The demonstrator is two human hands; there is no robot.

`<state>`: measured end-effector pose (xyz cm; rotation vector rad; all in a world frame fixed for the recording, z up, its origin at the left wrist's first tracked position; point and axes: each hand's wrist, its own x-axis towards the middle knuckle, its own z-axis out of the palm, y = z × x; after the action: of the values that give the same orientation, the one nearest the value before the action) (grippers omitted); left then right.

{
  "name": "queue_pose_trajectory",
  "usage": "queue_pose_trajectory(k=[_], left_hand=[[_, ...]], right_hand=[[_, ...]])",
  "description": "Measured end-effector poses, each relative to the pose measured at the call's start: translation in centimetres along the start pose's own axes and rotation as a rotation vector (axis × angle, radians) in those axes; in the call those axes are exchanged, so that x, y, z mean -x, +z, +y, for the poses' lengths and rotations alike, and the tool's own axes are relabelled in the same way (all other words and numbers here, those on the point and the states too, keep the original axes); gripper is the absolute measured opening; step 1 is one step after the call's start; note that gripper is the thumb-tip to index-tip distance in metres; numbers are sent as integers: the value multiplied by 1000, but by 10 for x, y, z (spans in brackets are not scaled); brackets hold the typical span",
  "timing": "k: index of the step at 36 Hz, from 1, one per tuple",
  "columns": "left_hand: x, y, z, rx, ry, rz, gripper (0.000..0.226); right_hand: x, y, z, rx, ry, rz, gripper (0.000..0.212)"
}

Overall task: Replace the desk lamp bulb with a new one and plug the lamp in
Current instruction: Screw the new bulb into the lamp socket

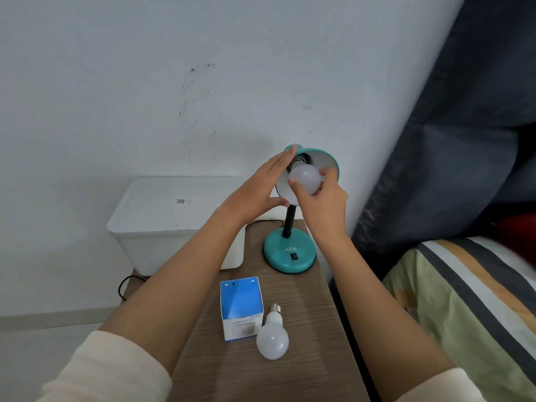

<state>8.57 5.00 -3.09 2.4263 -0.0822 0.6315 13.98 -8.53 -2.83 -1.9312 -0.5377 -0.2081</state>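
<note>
A teal desk lamp stands on its round base (289, 252) at the back of a wooden bedside table (304, 372). Its shade (326, 162) tilts toward me. A white bulb (304, 177) sits at the socket inside the shade, and my right hand (322, 204) has its fingers closed around it. My left hand (258, 190) rests flat against the shade's left side, with the thumb under the rim. A second white bulb (272, 336) lies loose on the table near me, screw base pointing away. Beside it stands a blue and white bulb box (241, 307).
A white lidded plastic bin (162, 224) stands left of the lamp against the wall. A black cord (124, 285) loops off the table's left edge. A bed with a striped cover (470, 300) and a dark headboard (464, 140) lies to the right.
</note>
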Motion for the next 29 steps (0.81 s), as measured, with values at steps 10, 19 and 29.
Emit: queue_pose_trajectory(k=[10, 19, 29], left_hand=[[1, 2, 3, -27, 1, -11, 101], [1, 2, 2, -23, 10, 3, 100], [2, 2, 1, -16, 7, 16, 101]], right_hand=[[-2, 2, 1, -107, 150, 24, 46], [1, -1, -4, -257, 145, -74, 58], [-5, -1, -3, -156, 99, -19, 56]])
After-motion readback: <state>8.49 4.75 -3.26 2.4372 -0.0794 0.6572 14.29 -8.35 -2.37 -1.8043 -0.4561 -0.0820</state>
